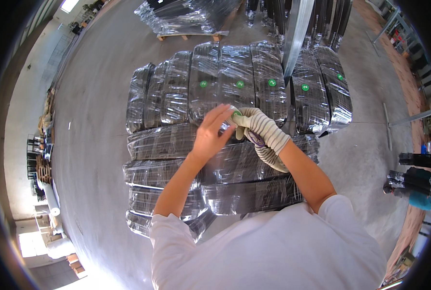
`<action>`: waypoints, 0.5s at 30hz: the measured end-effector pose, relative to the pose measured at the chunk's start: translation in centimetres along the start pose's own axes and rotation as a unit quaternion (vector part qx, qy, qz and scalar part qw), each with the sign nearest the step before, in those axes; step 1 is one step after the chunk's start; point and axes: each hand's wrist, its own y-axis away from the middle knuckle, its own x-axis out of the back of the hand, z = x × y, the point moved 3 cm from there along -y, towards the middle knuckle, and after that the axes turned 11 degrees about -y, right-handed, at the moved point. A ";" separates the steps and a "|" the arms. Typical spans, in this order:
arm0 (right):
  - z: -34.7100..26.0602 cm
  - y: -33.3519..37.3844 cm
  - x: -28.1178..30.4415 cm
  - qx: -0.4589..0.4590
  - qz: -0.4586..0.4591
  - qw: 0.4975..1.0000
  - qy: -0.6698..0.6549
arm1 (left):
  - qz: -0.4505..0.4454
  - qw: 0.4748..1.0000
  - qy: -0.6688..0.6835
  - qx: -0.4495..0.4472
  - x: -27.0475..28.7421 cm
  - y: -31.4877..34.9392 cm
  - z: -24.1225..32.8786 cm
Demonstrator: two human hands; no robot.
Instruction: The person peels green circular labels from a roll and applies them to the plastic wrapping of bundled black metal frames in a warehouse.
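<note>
My right hand wears a white glove with grey stripes. Its fingers close on a green round sticker, which seems to be on a strip or roll mostly hidden by the glove. A second striped glove hangs below that hand, beside a small purple item I cannot make out. My bare left hand is right by the sticker, fingers stretched out and thumb apart. Under both hands lie black bundles wrapped in clear film. Similar upright wrapped bundles stand beyond them, several bearing green round stickers.
A metal post rises among the bundles at the far right. Beyond is a wrapped stack on a wooden pallet. Long dark wrapped pieces stand behind the post. Metal frame parts are at the right, with concrete floor to the left.
</note>
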 end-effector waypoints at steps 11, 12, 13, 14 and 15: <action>0.5 3.8 -2.5 0.005 -0.114 0.988 0.107 | 0.060 0.987 -0.029 0.146 2.6 3.0 6.0; 0.8 3.9 -2.5 -0.001 -0.119 0.987 0.112 | 0.058 0.988 -0.060 0.133 2.8 3.2 6.6; 0.9 4.0 -2.5 0.003 -0.120 0.986 0.115 | 0.055 0.987 -0.091 0.118 3.0 3.3 7.2; 0.9 4.5 -3.1 -0.013 -0.122 0.985 0.126 | 0.046 0.986 -0.122 0.104 3.4 3.8 7.6; 0.5 5.0 -3.8 -0.028 -0.122 0.983 0.135 | 0.037 0.982 -0.164 0.089 3.9 4.1 8.2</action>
